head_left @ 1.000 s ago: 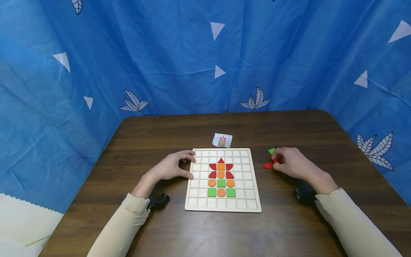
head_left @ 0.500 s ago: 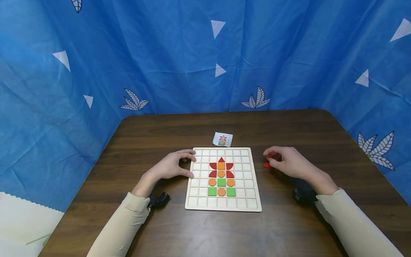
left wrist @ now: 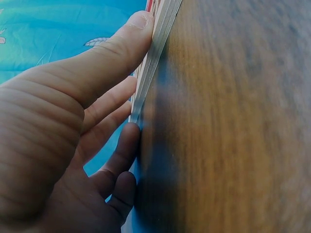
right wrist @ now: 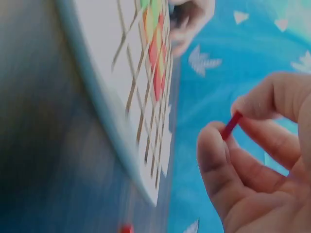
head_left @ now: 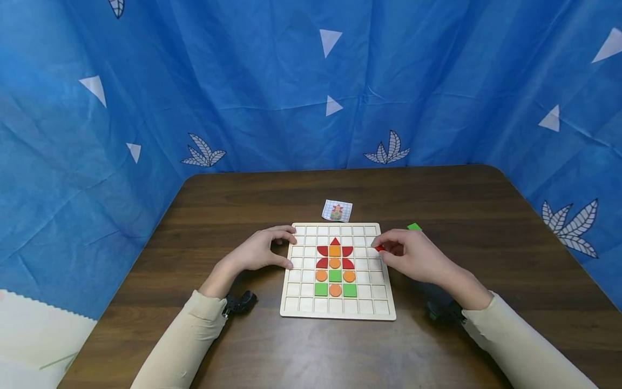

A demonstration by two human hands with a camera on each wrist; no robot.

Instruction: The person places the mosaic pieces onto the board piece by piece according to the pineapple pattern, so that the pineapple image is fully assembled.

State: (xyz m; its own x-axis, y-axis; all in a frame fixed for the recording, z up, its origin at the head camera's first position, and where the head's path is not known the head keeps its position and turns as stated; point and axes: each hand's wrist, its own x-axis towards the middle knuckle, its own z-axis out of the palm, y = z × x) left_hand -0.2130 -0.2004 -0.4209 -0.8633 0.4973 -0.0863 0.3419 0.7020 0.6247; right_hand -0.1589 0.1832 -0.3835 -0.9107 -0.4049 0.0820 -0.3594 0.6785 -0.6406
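Observation:
A pale grid board (head_left: 296, 308) lies on the table, bearing an arrangement of red, orange and green shape tiles in its middle columns. Along the board's left edge rests my left hand (head_left: 264, 249), thumb and fingertips touching the rim; in the left wrist view the thumb (left wrist: 131, 41) lies against it. Above the board's right edge, my right hand (head_left: 413, 256) pinches a small red tile (right wrist: 232, 125) between thumb and forefinger. The tile is seen edge-on in the right wrist view, so its full shape cannot be told.
A small printed card (head_left: 337, 210) with a similar picture lies behind the board. Right of the board, a green tile (head_left: 414, 227) shows past my right hand. A red piece (right wrist: 126, 228) lies low in the right wrist view. A blue curtain (head_left: 291, 81) hangs behind the table.
My right hand has picked up the red tile from the pieces at the right and carried it left to the board's edge. The left hand stays put.

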